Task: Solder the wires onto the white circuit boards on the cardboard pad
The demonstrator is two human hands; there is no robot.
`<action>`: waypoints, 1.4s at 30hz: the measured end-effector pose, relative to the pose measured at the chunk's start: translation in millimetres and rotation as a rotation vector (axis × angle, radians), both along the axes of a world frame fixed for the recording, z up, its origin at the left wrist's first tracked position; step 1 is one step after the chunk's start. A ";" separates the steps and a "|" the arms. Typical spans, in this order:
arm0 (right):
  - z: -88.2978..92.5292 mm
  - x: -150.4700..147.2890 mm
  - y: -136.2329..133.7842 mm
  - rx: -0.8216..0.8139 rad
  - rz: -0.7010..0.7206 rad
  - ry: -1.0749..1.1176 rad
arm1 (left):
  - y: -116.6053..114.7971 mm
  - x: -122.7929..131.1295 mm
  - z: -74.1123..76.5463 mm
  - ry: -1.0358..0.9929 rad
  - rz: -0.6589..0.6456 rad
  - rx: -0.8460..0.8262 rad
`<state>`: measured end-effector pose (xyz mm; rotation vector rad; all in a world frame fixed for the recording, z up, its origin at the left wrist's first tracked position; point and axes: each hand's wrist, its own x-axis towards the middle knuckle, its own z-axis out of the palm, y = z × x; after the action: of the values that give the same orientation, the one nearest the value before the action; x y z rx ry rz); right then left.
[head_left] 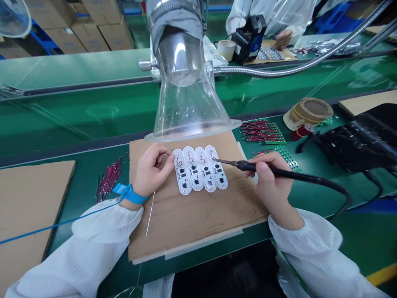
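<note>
On cardboard (189, 219), the right hand (271, 178) grips a soldering iron (279, 171); the curled left hand (151, 169) hides its grip.

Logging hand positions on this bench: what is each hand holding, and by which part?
The right hand grips a black soldering iron by its slim handle; the left hand pinches thin silver solder wire near its upper end.

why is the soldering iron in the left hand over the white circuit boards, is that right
Not quite: the soldering iron is in the right hand, not the left, as the head view shows. It is over the white circuit boards, as you said.
</note>
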<state>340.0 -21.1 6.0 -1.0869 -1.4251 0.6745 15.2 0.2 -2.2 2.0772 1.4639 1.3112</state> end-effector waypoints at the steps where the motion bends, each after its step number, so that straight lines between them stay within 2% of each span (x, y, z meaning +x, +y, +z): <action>1: -3.6 -2.5 0.3 -0.008 0.016 -0.007 | 0.0 0.1 0.3 0.002 -0.001 0.001; 5: -22.3 -0.5 -1.4 -0.046 0.094 -0.052 | -0.5 0.4 1.3 0.016 -0.006 0.005; 8: -28.8 3.6 -2.1 -0.049 0.109 -0.074 | -0.5 0.3 1.5 0.030 -0.016 0.012; 21: -26.9 4.9 -1.4 -0.050 0.117 -0.181 | 0.6 2.7 2.3 0.076 -0.099 0.043; 30: -27.6 4.3 -1.7 -0.009 0.141 -0.059 | 1.0 -0.4 0.0 0.024 -0.067 0.091; 42: -23.3 0.7 0.8 -0.027 0.213 -0.191 | 0.5 -0.1 -0.7 0.069 -0.075 0.072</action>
<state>340.6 -20.2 -17.3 -1.0508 -1.7177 0.7584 15.1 0.8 -2.9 2.2211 1.3712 1.2936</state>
